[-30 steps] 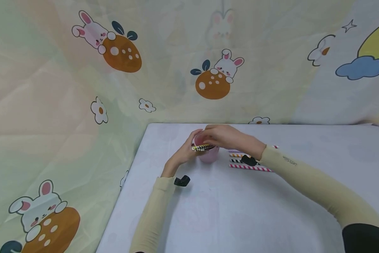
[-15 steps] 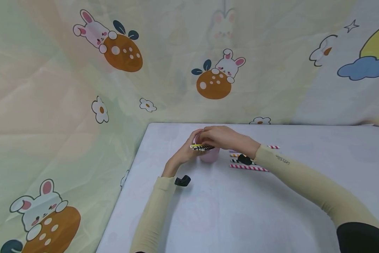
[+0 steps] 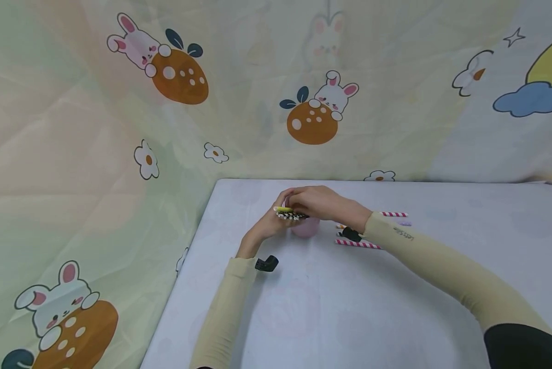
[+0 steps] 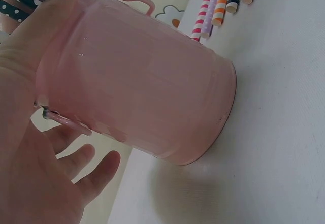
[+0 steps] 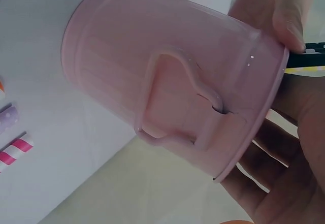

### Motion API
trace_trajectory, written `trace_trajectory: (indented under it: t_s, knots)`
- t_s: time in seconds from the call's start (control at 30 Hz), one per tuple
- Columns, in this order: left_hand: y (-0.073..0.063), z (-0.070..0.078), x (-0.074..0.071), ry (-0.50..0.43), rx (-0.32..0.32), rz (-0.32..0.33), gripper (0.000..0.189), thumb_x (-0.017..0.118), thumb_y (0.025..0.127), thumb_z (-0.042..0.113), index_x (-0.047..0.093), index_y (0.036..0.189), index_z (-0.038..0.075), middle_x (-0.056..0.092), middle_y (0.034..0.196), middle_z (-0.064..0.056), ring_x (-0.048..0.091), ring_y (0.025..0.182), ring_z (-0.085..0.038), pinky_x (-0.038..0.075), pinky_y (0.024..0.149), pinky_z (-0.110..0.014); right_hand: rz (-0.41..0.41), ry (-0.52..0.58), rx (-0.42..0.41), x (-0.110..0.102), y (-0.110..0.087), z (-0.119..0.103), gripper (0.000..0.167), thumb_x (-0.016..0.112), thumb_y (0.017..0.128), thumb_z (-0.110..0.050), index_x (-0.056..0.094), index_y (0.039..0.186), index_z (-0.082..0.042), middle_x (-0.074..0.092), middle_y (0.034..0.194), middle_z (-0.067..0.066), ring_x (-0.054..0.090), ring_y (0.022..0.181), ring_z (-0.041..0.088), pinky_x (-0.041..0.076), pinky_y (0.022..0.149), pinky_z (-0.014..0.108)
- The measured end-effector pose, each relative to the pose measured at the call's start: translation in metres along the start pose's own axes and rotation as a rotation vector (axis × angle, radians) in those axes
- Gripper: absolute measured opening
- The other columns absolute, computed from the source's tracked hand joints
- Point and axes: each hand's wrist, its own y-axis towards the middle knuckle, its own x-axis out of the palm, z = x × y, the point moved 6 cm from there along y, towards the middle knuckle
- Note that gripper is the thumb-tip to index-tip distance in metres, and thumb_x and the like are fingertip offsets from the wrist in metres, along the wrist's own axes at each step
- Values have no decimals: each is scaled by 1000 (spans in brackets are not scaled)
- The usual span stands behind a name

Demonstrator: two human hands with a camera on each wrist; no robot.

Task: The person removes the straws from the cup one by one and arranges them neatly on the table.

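A pink metal bucket (image 3: 305, 228) with small wire handles is tilted at the table's back, its mouth towards my left. My left hand (image 3: 268, 224) grips it by the rim, thumb (image 4: 56, 3) across the edge and other fingers spread below. Patterned paper straws (image 3: 291, 215), black with white dots plus a yellow one, poke out in a bundle from the mouth. My right hand (image 3: 324, 201) reaches over the bucket with curled fingers pinching at this bundle; its fingertips are partly hidden. In the right wrist view, a wire handle (image 5: 147, 92) faces the camera.
To the right of the bucket lie several striped and dotted straws, including a pink-striped straw (image 3: 358, 244) and a purple straw (image 3: 405, 223), partly under my right forearm. The white table (image 3: 303, 307) meets a rabbit-printed cloth (image 3: 248, 102) behind.
My right hand has shifted a little to the left and down, and the straw bundle sticks out further left. My left hand stays almost where it was.
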Motion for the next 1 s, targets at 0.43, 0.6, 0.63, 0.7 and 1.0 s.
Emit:
trace_trajectory:
  t_s: [0.43,0.6,0.63,0.7,1.0]
  knots:
    - [-5,28,1,138,-41,-23,86,73,92,12,17,156,7,39,156,-17,45,140,-29,35,119,-43,-8,-94,46,8,8,2,19,63,100,-24,76,111,-14,71,113,2,69,98,17,60,85,37]
    - [-7,37,1,118,-43,-30,83,73,91,10,20,155,5,39,155,-18,46,139,-29,35,118,-43,-25,-106,75,11,10,4,19,61,101,-24,75,111,-16,70,118,1,68,98,17,60,83,37]
    - [-7,38,1,114,-41,-28,83,73,91,9,21,155,6,39,155,-17,46,138,-29,35,118,-44,-30,-104,78,11,10,4,19,61,101,-25,75,111,-16,70,119,1,68,98,17,60,83,37]
    - [-8,38,0,108,-38,-25,82,73,90,9,23,154,8,39,155,-16,46,138,-28,35,118,-44,-34,-101,77,11,10,3,20,61,101,-25,75,113,-17,70,121,1,69,98,18,60,83,37]
    - [-6,25,0,107,-54,-29,85,75,91,17,21,157,15,35,159,-10,42,142,-25,32,120,-44,6,-37,66,13,11,5,19,65,99,-25,76,112,-17,71,120,0,70,96,18,59,83,40]
